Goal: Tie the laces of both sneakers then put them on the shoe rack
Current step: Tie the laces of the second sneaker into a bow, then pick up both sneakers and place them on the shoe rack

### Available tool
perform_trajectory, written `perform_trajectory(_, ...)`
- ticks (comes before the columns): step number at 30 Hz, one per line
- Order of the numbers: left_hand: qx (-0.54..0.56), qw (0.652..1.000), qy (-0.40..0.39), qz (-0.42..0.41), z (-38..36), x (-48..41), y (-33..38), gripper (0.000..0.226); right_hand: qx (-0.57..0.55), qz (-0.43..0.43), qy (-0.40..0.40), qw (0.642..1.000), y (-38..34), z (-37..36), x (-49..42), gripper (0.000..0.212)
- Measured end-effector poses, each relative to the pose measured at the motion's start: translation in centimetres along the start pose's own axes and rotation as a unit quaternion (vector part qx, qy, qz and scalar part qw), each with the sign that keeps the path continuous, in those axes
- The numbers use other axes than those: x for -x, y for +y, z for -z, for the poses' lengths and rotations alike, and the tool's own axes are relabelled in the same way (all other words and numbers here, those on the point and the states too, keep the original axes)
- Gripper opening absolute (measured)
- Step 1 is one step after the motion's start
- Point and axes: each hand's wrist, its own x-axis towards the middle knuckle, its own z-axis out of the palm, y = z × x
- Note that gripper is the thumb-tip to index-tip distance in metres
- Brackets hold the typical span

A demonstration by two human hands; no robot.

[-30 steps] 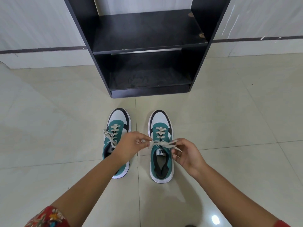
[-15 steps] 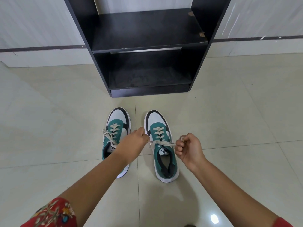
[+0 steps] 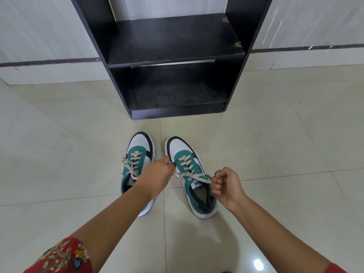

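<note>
Two green, white and black sneakers stand side by side on the tiled floor, toes toward the black shoe rack [image 3: 173, 58]. The left sneaker [image 3: 137, 154] has loose beige laces lying over its left side, and my forearm covers its heel. The right sneaker [image 3: 189, 166] is turned a little, heel to the right. My left hand [image 3: 157, 174] pinches one end of its lace [image 3: 194, 176] at the shoe's left side. My right hand [image 3: 226, 186] is closed on the other end at the shoe's right side. The lace runs taut between both hands across the tongue.
The rack has two open shelves, the lower one [image 3: 177, 95] just above the floor and about a shoe's length beyond the toes. A light wall with a dark stripe [image 3: 49, 63] runs behind it. Pale floor tiles [image 3: 275, 134] spread to both sides.
My hands have pulled apart, drawing the right sneaker's lace tight. The right sneaker has swung so its heel points further right. The left sneaker has not moved.
</note>
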Motion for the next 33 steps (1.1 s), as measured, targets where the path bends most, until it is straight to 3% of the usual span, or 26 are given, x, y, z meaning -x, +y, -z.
perform_trajectory(2,0.093,0.994,0.007,0.05,0.1,0.7,0.6,0.022,0.099,0.064,0.023,0.993,0.2,0.6,0.4,0.019)
perform_trajectory(4,0.185,0.978,0.023,0.093,-0.2,1.5,1.7,0.022,0.233,0.131,0.037,0.963,0.2,1.1,0.8,0.006)
perform_trajectory(7,0.353,0.916,-0.021,0.186,-0.8,2.3,3.2,0.048,0.371,0.123,-0.004,0.92,0.7,1.2,0.9,0.052)
perform_trajectory(9,0.452,0.858,-0.057,0.238,-1.0,2.3,4.2,0.061,0.455,0.122,-0.019,0.882,1.6,0.6,0.8,0.059)
perform_trajectory(10,0.459,0.853,-0.063,0.241,-1.0,2.3,4.6,0.063,0.495,0.136,-0.008,0.858,2.0,0.4,0.6,0.058)
perform_trajectory(12,0.437,0.868,-0.054,0.23,-1.3,2.1,5.1,0.064,0.535,0.157,0.033,0.829,2.4,0.1,0.5,0.051)
perform_trajectory(16,0.403,0.883,-0.025,0.239,-1.0,1.6,4.8,0.055,0.548,0.168,0.062,0.817,2.6,-0.5,0.5,0.04)
perform_trajectory(19,0.404,0.883,-0.04,0.235,-0.5,1.8,4.1,0.056,0.523,0.172,0.07,0.832,2.6,-1.2,0.5,0.039)
perform_trajectory(21,0.374,0.904,-0.042,0.202,0.2,3.0,3.9,0.064,0.512,0.174,0.064,0.839,2.7,-1.4,0.5,0.041)
perform_trajectory(23,0.268,0.948,0.019,0.169,1.2,4.8,3.3,0.07,0.502,0.196,0.059,0.841,3.1,-1.5,1.0,0.051)
perform_trajectory(25,0.168,0.967,0.126,0.141,1.8,7.0,2.4,0.065,0.495,0.251,0.07,0.829,3.7,-1.3,2.0,0.062)
perform_trajectory(26,0.143,0.966,0.165,0.141,1.9,8.1,1.9,0.065,0.506,0.283,0.079,0.811,3.9,-1.1,2.7,0.062)
perform_trajectory(28,0.138,0.957,0.189,0.175,1.5,10.0,0.8,0.073,0.589,0.334,0.081,0.732,4.1,-0.6,3.8,0.051)
perform_trajectory(30,0.164,0.944,0.156,0.239,0.7,11.4,0.1,0.084,0.679,0.33,0.055,0.654,4.1,-0.2,4.4,0.041)
perform_trajectory(33,0.203,0.931,0.055,0.298,-0.2,12.2,-0.9,0.082,0.743,0.269,0.019,0.612,4.6,-0.3,4.6,0.047)
